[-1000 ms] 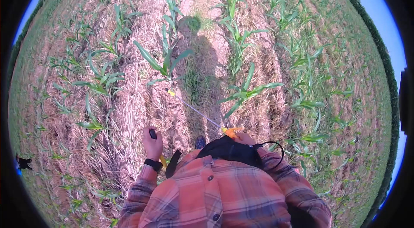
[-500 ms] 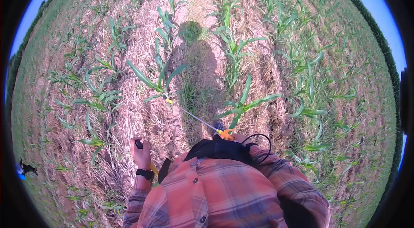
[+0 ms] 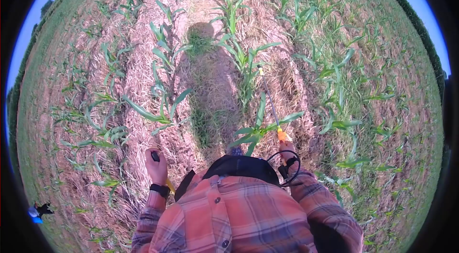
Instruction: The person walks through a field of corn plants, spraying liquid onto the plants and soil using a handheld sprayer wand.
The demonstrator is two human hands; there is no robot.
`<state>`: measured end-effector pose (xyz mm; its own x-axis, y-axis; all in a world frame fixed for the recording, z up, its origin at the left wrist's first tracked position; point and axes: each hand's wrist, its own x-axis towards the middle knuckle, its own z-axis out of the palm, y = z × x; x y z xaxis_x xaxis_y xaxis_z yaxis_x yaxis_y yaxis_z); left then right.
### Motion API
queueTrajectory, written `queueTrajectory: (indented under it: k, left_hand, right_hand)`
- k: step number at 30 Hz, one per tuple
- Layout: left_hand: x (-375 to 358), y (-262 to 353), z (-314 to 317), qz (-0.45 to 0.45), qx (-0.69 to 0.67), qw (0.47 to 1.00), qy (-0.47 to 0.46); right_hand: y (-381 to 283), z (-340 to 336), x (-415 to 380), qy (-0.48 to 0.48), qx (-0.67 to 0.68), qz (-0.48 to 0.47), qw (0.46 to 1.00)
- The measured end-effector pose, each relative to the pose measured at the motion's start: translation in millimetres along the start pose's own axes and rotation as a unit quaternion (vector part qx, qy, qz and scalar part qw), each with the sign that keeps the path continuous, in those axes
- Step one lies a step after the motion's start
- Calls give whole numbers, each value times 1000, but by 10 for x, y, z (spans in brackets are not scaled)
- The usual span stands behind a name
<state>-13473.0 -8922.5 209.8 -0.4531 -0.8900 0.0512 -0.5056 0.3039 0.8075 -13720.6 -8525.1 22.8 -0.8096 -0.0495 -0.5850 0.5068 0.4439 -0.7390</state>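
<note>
My right hand (image 3: 287, 149) is wrapped round the orange handle of a spray wand (image 3: 272, 102), whose thin lance points forward and slightly left. Its yellow nozzle (image 3: 261, 71) is over straw beside a row of young maize. From the handle a black hose (image 3: 297, 164) loops back towards my sleeve. On the left, my left hand (image 3: 157, 169) is closed on a black-ended grip (image 3: 155, 156). A yellow bar (image 3: 170, 186) shows beside that wrist, probably part of the same lever; how they join is hidden.
Rows of young maize plants (image 3: 167, 116) run away from me, with straw and grass between them. One maize plant (image 3: 256, 131) stands close in front of my body. My shadow (image 3: 210, 76) falls ahead. A blue and black object (image 3: 36, 214) is at the far left edge.
The wand has swung from the left row over to the right, and my right hand has moved out rightward with it. My left hand stays closed on the grip. The plants have shifted slightly in view.
</note>
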Motion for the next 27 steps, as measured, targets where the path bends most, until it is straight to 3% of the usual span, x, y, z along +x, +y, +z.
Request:
queueTrajectory:
  k: [4,8,10,16,22,24,27]
  left_hand:
    - [145,398,175,62,70,996,13]
    - [290,372,273,22,22,1000,-1]
    - [381,451,271,29,51,998,-1]
    - [888,185,466,23,33,999,-26]
    - [1575,168,543,31,2,999,-10]
    - [1760,142,487,-14,-16,1000,-12]
    - [1990,16,455,-14,-31,999,3]
  right_hand:
    - [-257,-218,140,85,102,50,990]
    - [-322,-360,435,124,284,32,950]
    - [-427,-378,565,139,298,24,944]
    - [-805,-25,872,127,292,26,948]
    - [-1402,753,913,74,151,46,985]
    - [-1457,981,1075,33,24,11,999]
    - [-1589,1315,1210,-3,-13,-22,1000]
